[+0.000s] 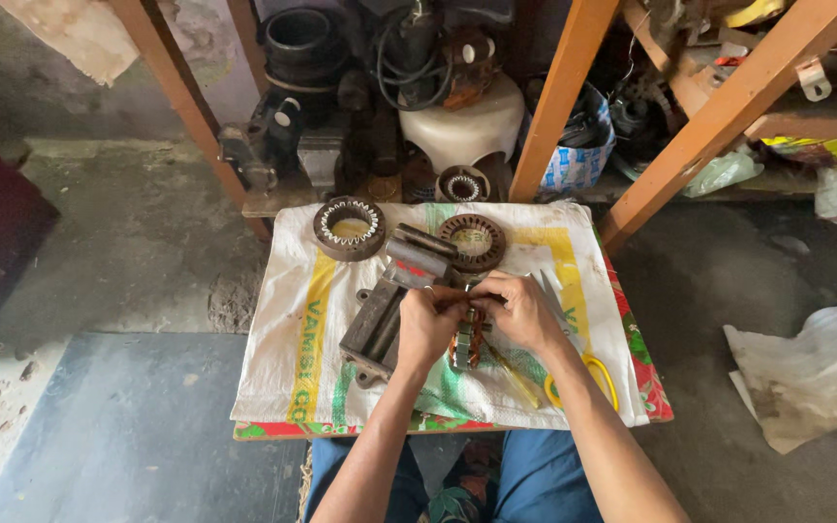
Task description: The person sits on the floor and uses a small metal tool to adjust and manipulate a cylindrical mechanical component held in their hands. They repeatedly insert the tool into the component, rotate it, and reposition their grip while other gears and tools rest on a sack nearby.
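Head view shows your left hand (pixel 425 324) and right hand (pixel 520 310) meeting over a small motor stator (pixel 465 339) with copper windings, both grips clenched on it just above the woven sack (pixel 293 329) that covers the bench. Touching your left hand lies a dark metal winding jig (pixel 380 320). Beyond your hands rest two more stators, one with white insulation (pixel 349 228) and one rusty (pixel 472 240). Yellow-handled scissors (pixel 583 373) lie just beside your right forearm, on the sack.
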